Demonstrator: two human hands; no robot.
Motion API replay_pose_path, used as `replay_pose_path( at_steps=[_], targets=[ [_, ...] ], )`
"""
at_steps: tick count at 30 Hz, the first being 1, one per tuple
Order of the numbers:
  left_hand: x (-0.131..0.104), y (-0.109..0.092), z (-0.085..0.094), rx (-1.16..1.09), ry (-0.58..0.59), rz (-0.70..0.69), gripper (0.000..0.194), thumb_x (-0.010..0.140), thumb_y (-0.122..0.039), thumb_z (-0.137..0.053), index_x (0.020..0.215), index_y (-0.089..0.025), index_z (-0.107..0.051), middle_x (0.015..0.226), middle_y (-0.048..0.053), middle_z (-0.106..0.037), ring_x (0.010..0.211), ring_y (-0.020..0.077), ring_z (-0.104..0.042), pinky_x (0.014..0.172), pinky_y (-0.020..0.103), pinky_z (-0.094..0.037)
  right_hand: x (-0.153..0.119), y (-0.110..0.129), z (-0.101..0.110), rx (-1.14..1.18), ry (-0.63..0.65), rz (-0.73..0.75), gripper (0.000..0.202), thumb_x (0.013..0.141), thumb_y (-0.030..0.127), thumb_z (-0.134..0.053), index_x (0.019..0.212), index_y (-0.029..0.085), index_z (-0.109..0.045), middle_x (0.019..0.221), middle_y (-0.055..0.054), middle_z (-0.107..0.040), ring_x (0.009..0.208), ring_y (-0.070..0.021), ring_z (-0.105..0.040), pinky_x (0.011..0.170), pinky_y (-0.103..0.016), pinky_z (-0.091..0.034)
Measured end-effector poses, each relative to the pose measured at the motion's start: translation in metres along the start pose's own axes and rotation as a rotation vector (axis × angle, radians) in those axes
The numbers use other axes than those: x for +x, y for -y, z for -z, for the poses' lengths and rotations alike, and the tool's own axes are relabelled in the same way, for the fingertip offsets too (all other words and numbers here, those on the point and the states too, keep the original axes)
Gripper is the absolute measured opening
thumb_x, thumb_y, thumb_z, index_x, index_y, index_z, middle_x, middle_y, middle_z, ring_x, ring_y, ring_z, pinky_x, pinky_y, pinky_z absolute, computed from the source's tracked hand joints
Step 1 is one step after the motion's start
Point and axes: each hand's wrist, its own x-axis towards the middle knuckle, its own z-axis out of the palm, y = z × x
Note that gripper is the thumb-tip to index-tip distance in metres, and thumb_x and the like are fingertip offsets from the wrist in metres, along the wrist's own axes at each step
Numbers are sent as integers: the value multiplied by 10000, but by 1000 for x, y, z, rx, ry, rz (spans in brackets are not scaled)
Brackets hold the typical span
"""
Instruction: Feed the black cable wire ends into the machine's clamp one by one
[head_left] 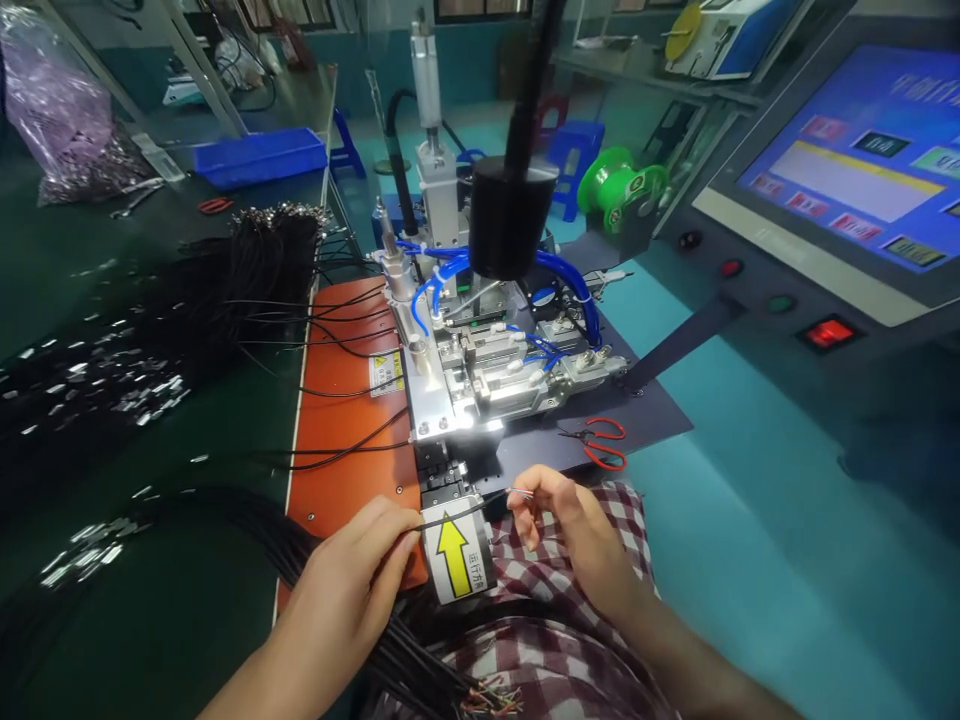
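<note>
Between my two hands stretches a black cable (465, 513), above a white label (480, 578) with a yellow arrow. My left hand (352, 565) is closed, pinching the cable between thumb and fingers. At the cable's right end, thin bare wires show at the fingertips of my right hand (566, 515), which is closed around that end. A bundle of black cables (431, 655) with stripped, coloured wire ends lies across my lap, below my left hand. Just beyond my hands stands a metal machine (510, 370) with blue air tubes; several cables run into its left side over an orange plate (341, 420).
Red-handled scissors (606, 445) lie on the machine's dark base. A screen panel (855, 160) stands at the right. Piles of black cables (255, 260) cover the left table, with a blue tray (259, 158) behind. A lamp (514, 215) hangs over the machine; a green spool (619, 190) is behind.
</note>
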Motion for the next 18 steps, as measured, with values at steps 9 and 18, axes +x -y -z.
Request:
replay_pose_path(
  at_steps=[9, 18],
  targets=[
    [28, -27, -18, 106, 16, -138, 228, 904, -257, -415, 1097, -206, -525, 967, 65, -576, 882, 214, -521, 780, 344, -414, -2, 11, 4, -291, -81, 82, 265, 910, 333, -451, 691, 195, -512, 623, 16, -477, 568, -125, -436, 557, -240, -371],
    [45, -22, -33, -671, 153, 266, 193, 838, -328, -517, 774, -152, -563, 532, -53, -480, 408, 63, -379, 383, 177, -268, 6, -7, 4, -19, 24, -65, 337, 890, 460, -433, 763, 177, -563, 597, 16, -504, 515, -111, -457, 528, -235, -383]
  ],
)
